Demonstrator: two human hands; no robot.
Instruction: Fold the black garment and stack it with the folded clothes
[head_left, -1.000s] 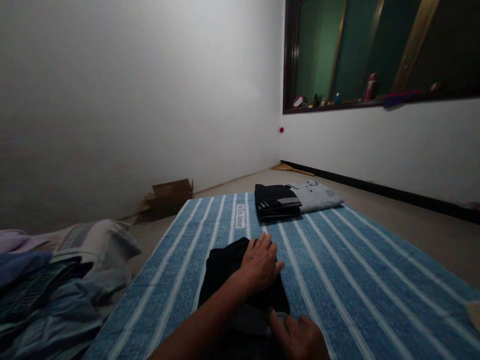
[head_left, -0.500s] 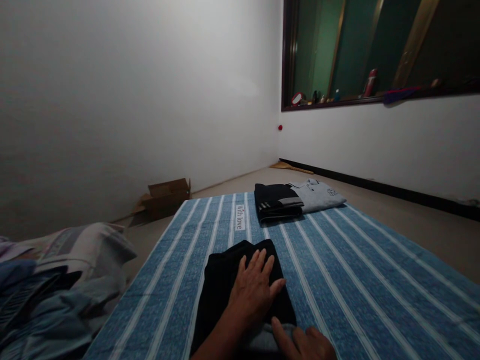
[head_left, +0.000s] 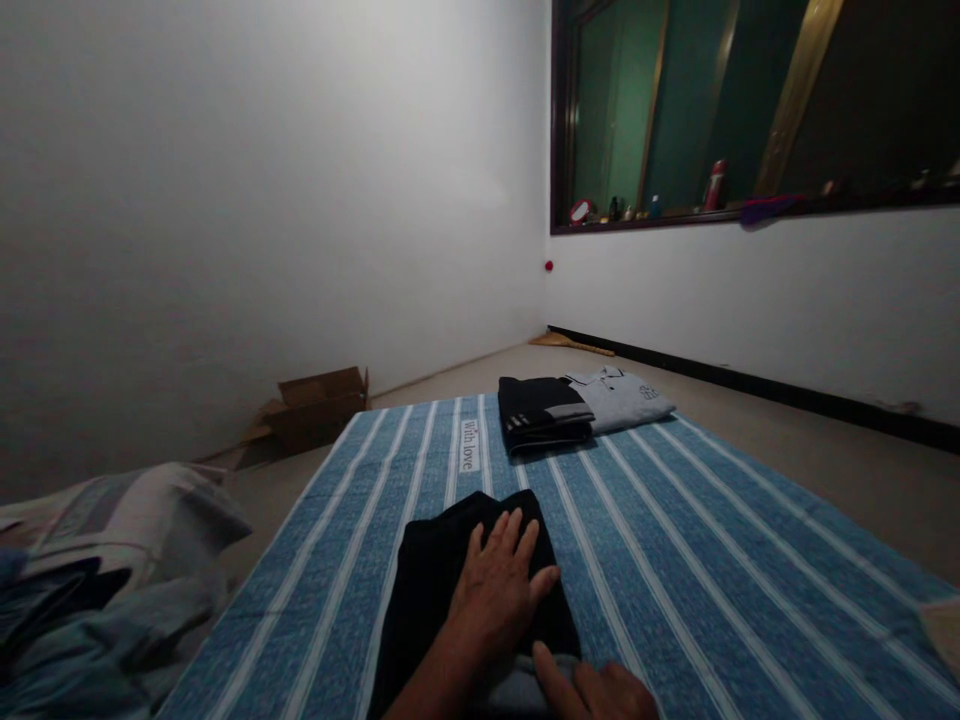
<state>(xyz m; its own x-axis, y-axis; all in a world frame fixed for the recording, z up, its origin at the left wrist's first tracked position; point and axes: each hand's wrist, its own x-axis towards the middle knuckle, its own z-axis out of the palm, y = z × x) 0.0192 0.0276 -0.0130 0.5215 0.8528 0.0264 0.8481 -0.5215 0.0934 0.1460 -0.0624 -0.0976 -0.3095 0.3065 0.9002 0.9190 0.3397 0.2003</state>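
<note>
My left hand (head_left: 499, 585) lies flat, fingers spread, on a black folded garment (head_left: 431, 580) that rests on a blue striped mat (head_left: 675, 560). At the bottom edge of the view my right hand (head_left: 596, 690) is only partly visible. One of its digits stretches out onto a grey patch of fabric (head_left: 517, 685) at the garment's near end. Neither hand grips anything that I can see.
Further along the mat lie a folded black garment with pale stripes (head_left: 540, 412) and a folded grey polo shirt (head_left: 626, 395). A heap of loose clothes (head_left: 97, 570) sits at the left. A cardboard box (head_left: 315, 405) stands by the wall. Bottles line the window ledge (head_left: 675, 210).
My left hand has slid back toward me over the black garment and flattened, fingers spread. The view has shifted slightly left. My right hand stays at the bottom edge.
</note>
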